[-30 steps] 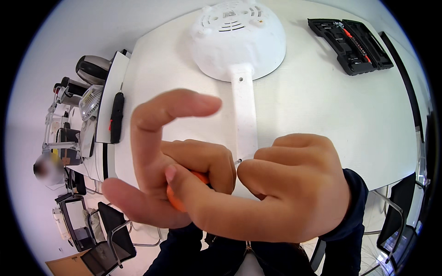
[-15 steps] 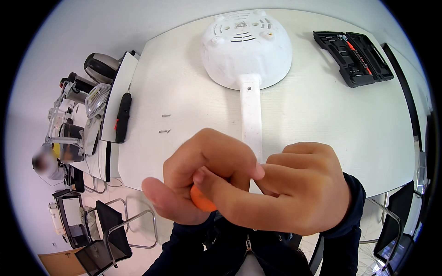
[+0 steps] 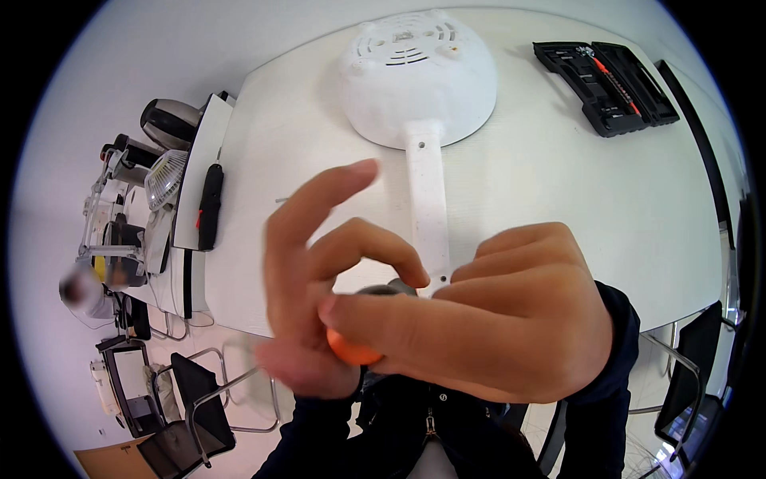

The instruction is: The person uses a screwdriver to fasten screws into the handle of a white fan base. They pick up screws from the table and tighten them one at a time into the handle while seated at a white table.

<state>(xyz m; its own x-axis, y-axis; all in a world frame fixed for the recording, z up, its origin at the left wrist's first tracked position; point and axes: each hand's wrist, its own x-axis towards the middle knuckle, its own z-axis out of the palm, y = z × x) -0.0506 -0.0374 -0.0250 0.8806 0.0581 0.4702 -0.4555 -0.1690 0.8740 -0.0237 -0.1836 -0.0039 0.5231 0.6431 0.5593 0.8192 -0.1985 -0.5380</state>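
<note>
In front of my chest, my right hand (image 3: 519,327) is closed around a small object with an orange rounded end (image 3: 351,347) and a dark grey part; its full shape is hidden by my fingers. My left hand (image 3: 299,271) is beside it, index finger raised and the other visible finger bent, with the orange end by its palm. Beyond the hands, a white electric pan (image 3: 419,88) lies bottom up, showing slots and small feet. Its long white handle (image 3: 428,191) points toward me and has a hole near each end.
At the table's left edge lies a black power screwdriver (image 3: 210,207). A small screw (image 3: 282,199) shows beside my left hand. An open black tool case (image 3: 610,88) with a red-handled tool sits far right. A side table holds a fan (image 3: 166,180); chairs (image 3: 191,399) stand lower left.
My left fingers have uncurled and spread, uncovering the object's dark grey part. My right hand stays closed. The view has shifted slightly, and one of the two loose screws is now hidden.
</note>
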